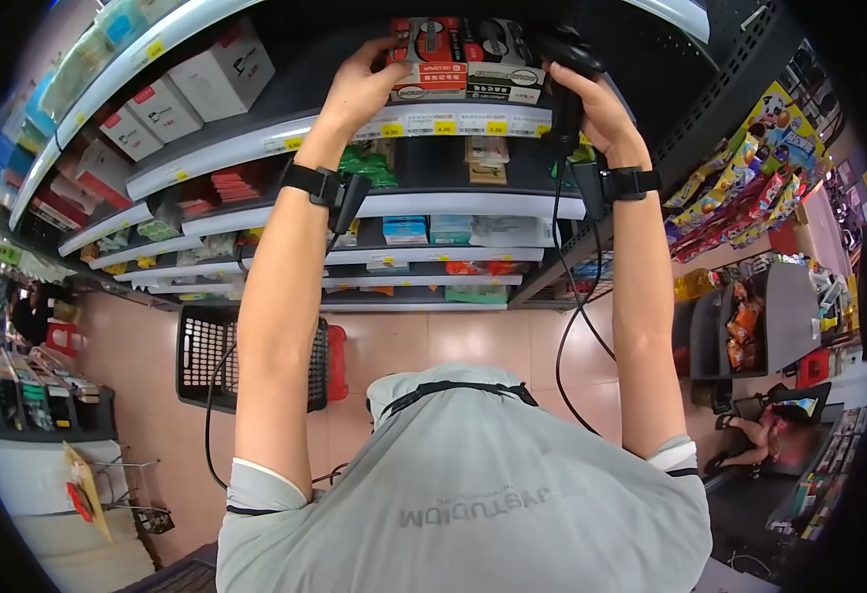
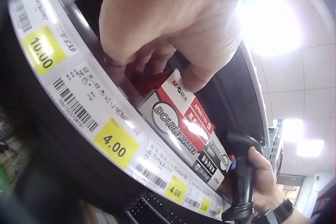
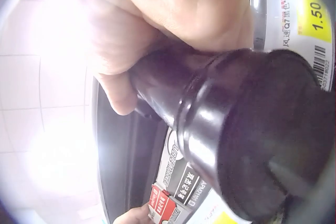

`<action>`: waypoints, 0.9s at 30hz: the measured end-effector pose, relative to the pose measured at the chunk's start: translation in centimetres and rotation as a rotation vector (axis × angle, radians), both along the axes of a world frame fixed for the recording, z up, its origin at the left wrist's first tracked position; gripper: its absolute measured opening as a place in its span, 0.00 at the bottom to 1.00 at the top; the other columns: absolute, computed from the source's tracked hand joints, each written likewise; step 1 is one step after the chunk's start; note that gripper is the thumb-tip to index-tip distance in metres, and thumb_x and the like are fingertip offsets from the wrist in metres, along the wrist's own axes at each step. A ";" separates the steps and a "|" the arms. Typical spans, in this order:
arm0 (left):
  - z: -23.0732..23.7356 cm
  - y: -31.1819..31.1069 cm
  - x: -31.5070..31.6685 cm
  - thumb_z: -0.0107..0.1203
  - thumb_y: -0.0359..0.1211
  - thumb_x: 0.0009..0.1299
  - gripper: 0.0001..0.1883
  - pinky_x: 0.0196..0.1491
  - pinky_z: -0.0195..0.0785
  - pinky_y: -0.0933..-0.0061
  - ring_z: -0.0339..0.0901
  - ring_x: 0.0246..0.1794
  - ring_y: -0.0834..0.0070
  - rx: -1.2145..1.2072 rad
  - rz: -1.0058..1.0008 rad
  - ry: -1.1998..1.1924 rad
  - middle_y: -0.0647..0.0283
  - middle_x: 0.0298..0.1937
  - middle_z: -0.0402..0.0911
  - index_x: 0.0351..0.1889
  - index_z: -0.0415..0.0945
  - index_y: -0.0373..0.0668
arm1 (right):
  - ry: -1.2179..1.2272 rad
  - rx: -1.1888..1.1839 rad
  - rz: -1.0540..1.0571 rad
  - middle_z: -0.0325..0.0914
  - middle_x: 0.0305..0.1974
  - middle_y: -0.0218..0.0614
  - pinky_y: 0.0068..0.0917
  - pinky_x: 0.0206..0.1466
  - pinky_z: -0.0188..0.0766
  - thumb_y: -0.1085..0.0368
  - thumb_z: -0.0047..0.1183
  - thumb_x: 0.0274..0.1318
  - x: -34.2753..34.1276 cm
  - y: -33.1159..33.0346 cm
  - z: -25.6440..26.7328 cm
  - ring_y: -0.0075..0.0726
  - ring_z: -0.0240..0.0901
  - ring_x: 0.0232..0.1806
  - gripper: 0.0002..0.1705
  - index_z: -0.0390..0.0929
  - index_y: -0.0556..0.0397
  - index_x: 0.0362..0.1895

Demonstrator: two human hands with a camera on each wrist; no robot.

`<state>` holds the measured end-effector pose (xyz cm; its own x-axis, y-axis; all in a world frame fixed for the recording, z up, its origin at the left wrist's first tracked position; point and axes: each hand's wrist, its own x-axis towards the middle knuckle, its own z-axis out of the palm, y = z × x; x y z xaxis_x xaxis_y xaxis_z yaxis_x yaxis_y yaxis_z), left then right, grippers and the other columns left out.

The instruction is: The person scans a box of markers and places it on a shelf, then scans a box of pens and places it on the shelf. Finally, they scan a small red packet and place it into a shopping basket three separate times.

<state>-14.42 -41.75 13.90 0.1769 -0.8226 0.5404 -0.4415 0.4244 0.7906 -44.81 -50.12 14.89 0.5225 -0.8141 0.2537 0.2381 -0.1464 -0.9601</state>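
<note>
At ten o'clock in the head view, white boxes (image 1: 224, 69) are seen on the upper shelf (image 1: 325, 54). Below them, between eight and nine o'clock, a black basket (image 1: 201, 371) is set on the tiled floor (image 1: 453, 338). Near half past eleven, the left end of the red marker box (image 1: 430, 77) is gripped by the left hand (image 1: 359, 94), its thumb laid against the box and the other fingers bent around the end. The box itself is found at twelve o'clock, close to the shelf's front lip, with DOUBLE MARKER printed on it. Just to its right, a black-and-white marker box (image 1: 502, 81) is placed alongside. Beneath both, a price strip (image 1: 433, 123) is run along the lip (yellow labels, two of them reading 4.00 in the left wrist view). Toward one o'clock, a black handheld scanner (image 1: 568, 111) is held upright in the right hand (image 1: 603, 114), by which its handle is clasped; whether the black-and-white box is touched by that hand cannot be told. The hands are kept apart, with the boxes between them. Just past two o'clock, bright snack bags (image 1: 749, 193) are hung in rows.
</note>
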 end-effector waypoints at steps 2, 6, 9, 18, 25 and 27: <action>0.3 0.4 -0.3 0.58 0.40 0.61 0.30 0.45 0.69 0.76 0.78 0.41 0.72 0.029 0.012 -0.021 0.54 0.43 0.82 0.59 0.70 0.33 | -0.005 0.046 -0.009 0.76 0.49 0.32 0.29 0.58 0.67 0.59 0.59 0.59 0.0 -0.1 0.0 0.30 0.72 0.50 0.22 0.74 0.55 0.55; 0.0 0.5 -0.7 0.60 0.41 0.59 0.32 0.50 0.70 0.71 0.78 0.45 0.66 0.007 0.058 -0.017 0.49 0.47 0.80 0.60 0.70 0.34 | -0.026 -0.020 -0.013 0.76 0.51 0.36 0.31 0.58 0.67 0.61 0.58 0.58 -0.5 -0.1 0.0 0.34 0.72 0.54 0.22 0.74 0.56 0.55; 0.4 2.9 -2.0 0.58 0.39 0.56 0.28 0.59 0.65 0.58 0.71 0.56 0.50 -0.260 0.364 -0.334 0.45 0.56 0.73 0.54 0.73 0.36 | -0.213 -0.027 0.056 0.68 0.62 0.45 0.43 0.68 0.60 0.65 0.53 0.61 -2.0 1.1 -0.1 0.45 0.61 0.67 0.28 0.65 0.58 0.64; -6.8 15.1 -4.6 0.58 0.26 0.57 0.16 0.54 0.68 0.61 0.75 0.50 0.54 -0.140 0.299 -0.385 0.53 0.48 0.79 0.45 0.77 0.39 | -0.090 -0.209 0.017 0.63 0.66 0.43 0.48 0.67 0.62 0.58 0.59 0.54 -6.3 10.9 -4.9 0.43 0.60 0.69 0.39 0.60 0.58 0.68; -17.1 27.1 -4.2 0.57 0.31 0.60 0.15 0.47 0.71 0.59 0.77 0.45 0.56 0.478 0.293 -0.410 0.56 0.42 0.79 0.46 0.76 0.41 | 0.185 0.200 0.043 0.65 0.64 0.42 0.48 0.66 0.63 0.64 0.60 0.53 -8.8 14.4 -17.8 0.44 0.63 0.66 0.36 0.62 0.57 0.66; -17.6 30.1 -4.3 0.56 0.33 0.61 0.16 0.48 0.71 0.57 0.77 0.46 0.54 0.691 0.313 -0.363 0.54 0.43 0.79 0.47 0.76 0.41 | 0.155 0.268 0.014 0.70 0.60 0.40 0.41 0.63 0.65 0.69 0.57 0.54 -7.6 15.7 -18.9 0.42 0.70 0.60 0.32 0.64 0.58 0.64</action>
